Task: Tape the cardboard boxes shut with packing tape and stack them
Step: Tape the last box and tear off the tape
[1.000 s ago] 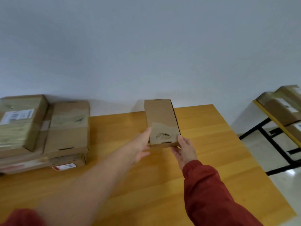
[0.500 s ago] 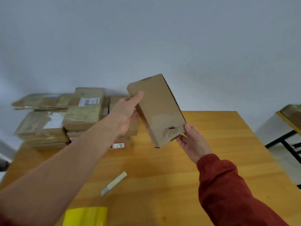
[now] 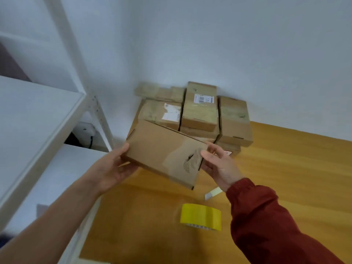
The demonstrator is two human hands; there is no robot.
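Now the flat brown cardboard box (image 3: 162, 151) hangs tilted above the orange-brown wooden table (image 3: 285, 168), in front of the pile of taped cardboard parcels (image 3: 200, 111). The left hand (image 3: 112, 168) clasps its left end, thumb on top, fingers curled beneath; the right hand (image 3: 219, 166) grips the torn right end with thumb and fingers. A yellow roll of packing tape (image 3: 201, 216) lies on the table below
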